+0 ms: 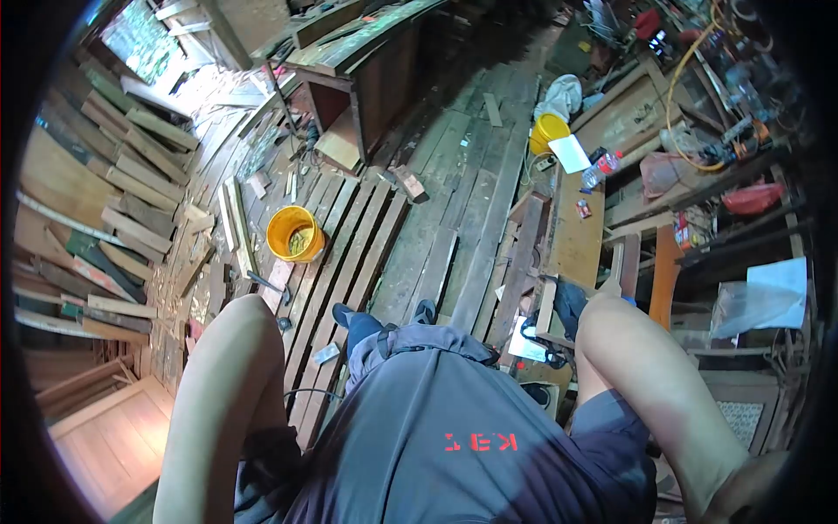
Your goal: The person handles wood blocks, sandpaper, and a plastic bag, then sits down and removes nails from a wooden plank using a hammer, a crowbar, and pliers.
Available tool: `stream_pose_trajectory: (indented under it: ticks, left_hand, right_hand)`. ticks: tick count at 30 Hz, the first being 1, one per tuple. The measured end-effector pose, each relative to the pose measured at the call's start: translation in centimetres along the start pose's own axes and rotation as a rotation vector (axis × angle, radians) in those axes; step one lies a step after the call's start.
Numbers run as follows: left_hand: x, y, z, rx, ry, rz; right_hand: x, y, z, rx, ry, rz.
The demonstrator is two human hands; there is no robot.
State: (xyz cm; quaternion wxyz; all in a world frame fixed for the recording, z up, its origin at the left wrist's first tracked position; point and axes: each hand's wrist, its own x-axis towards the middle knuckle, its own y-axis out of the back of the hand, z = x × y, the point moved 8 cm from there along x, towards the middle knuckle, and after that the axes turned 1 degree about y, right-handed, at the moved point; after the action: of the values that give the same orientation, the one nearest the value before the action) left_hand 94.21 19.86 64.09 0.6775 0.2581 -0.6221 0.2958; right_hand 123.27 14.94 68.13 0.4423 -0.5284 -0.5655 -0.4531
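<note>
Neither of my hands shows. My left forearm (205,393) rises from the bottom left edge to a bent elbow, and my right forearm (672,384) runs from its elbow down to the dark lower right corner. Both forearms lead back toward the camera, beyond the frame. Between them is my dark grey shirt (401,437) with red lettering. My feet in dark footwear stand on the wooden floor (449,192) below. No object is visibly touched by either arm.
A yellow bucket (295,236) with pieces inside stands on slats ahead left. Wood boards (144,179) lean at far left. A wooden cabinet (384,105) stands ahead. At right are another yellow bucket (549,133), a plastic bottle (601,170), an orange cable (670,105) and cluttered boards.
</note>
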Motion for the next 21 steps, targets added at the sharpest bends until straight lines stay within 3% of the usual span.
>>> stream_pose_trajectory:
  ticks: [13,21]
  left_hand:
    - [0.5,-0.1,-2.7,-0.106,0.028,-0.045]
    - [0.8,-0.6,-2.8,-0.103,0.022,-0.046]
  right_hand:
    - [-0.1,0.5,-3.2,-0.151,-0.065,0.024]
    - [0.6,0.5,-2.8,-0.198,-0.211,-0.030]
